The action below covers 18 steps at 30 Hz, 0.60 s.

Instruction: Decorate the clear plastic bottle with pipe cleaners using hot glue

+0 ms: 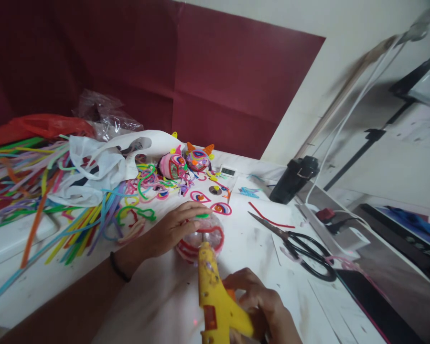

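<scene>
My right hand [261, 301] is wrapped round the handle of a yellow hot glue gun [215, 296]. The gun's nozzle points away from me and meets, or nearly meets, a clear round ball [195, 236] trimmed with red and pink pipe cleaner. My left hand [179, 227] rests over the ball's upper left side, its fingers curved across it and holding it on the white table. A bit of green shows on the ball under my fingertips. Just beyond lie two eye shapes [221, 208] outlined in pink pipe cleaner.
Bundles of coloured pipe cleaners [82, 224] spread over the left side. Two decorated balls with ears [199, 159] stand at the back. Black-handled scissors [301, 248] and a red pipe cleaner [268, 217] lie at right, near a dark phone-like slab [376, 306] and a power strip [318, 224].
</scene>
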{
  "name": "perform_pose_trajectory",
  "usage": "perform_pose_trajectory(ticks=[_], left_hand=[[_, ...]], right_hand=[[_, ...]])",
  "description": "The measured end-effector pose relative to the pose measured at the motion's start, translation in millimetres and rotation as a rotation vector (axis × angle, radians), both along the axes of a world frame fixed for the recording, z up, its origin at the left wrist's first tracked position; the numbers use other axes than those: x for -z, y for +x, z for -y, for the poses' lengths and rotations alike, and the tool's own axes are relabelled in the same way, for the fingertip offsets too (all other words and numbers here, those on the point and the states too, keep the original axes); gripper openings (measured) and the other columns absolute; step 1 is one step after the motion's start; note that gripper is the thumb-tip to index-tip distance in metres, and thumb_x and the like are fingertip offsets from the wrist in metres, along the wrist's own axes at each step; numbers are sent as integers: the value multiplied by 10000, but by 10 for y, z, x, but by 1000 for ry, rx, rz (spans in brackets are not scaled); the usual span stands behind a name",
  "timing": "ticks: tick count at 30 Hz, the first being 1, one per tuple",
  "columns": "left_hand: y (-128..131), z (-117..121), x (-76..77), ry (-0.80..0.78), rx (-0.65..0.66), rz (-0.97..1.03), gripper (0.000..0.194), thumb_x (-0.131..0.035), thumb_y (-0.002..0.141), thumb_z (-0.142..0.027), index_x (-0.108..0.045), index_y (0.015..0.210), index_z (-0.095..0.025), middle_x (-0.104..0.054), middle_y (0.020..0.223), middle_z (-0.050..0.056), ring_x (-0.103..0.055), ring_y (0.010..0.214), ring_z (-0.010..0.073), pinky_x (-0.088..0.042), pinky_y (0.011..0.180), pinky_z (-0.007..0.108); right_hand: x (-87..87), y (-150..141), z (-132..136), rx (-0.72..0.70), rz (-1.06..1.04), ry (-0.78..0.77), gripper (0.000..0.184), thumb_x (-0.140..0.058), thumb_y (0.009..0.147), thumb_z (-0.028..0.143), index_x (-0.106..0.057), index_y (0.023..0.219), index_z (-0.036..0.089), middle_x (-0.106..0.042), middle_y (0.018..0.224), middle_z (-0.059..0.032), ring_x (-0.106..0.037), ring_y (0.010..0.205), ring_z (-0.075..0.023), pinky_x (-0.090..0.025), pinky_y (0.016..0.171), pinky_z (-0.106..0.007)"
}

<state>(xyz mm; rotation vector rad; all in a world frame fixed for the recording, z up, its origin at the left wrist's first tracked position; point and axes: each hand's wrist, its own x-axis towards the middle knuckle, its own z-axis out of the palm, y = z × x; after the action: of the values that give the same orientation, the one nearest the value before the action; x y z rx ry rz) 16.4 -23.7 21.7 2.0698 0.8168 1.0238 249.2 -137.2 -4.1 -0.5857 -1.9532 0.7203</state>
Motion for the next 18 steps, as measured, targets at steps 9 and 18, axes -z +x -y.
perform_pose_trajectory(ticks=[9, 18], left_hand=[[-12, 10, -31, -28, 15, -6, 338, -481, 943, -268, -641, 1234, -206, -603, 1326, 70, -478, 1295, 244, -331, 1142, 371], [-13, 28, -44, -38, 7, -16, 337, -483, 946, -282, -635, 1239, -211, -595, 1339, 69, -467, 1303, 252, -328, 1147, 391]], right_hand=[[103, -51, -12, 69, -128, 44, 206, -595, 883, 356, -441, 1004, 293, -620, 988, -73, -624, 769, -190, -552, 599, -291], [42, -113, 131, 138, -201, -105, 199, -565, 910, 392, -397, 954, 294, -603, 983, -67, -612, 792, -186, -536, 612, -278]])
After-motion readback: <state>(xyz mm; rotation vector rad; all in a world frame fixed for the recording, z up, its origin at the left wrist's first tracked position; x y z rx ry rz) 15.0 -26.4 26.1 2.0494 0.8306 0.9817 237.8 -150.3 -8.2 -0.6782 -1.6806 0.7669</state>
